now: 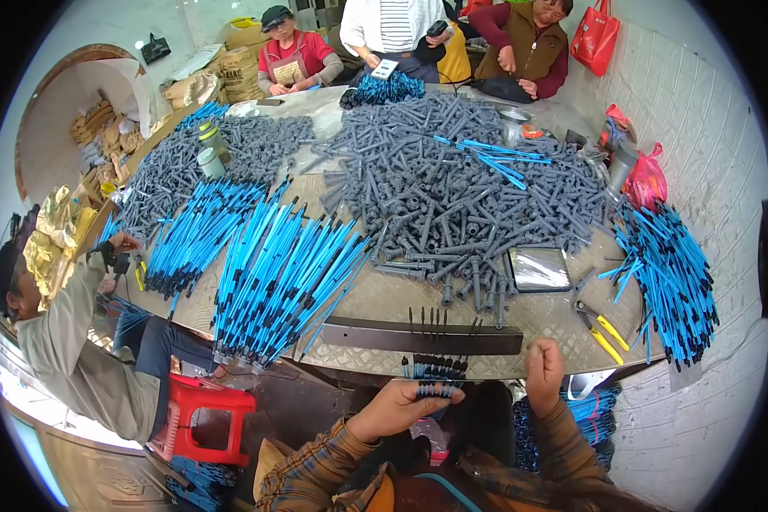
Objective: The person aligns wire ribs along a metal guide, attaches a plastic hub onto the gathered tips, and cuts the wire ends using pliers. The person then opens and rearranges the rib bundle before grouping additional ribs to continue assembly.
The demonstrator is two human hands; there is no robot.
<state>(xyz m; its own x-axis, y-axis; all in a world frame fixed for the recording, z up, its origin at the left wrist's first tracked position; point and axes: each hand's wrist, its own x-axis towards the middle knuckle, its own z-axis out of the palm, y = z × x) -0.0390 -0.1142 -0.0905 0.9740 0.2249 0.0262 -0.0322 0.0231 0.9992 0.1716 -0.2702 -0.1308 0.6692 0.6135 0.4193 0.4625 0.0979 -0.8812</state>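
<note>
At the table's near edge, my left hand is closed around a bundle of thin blue rods with black ends, seen nearly end-on. My right hand is raised to the right of it with curled fingers; whether anything small is in them is hidden. Just beyond both hands lies a long dark bar on the table. Several thin black pieces stand upright at the bar. My right hand is close to the bar's right end and apart from it.
Grey plastic tubes are heaped over the table. Blue rods lie in a left pile and a right pile. Yellow-handled pliers and a clear-wrapped box lie at right. A person sits left; others sit or stand beyond the table.
</note>
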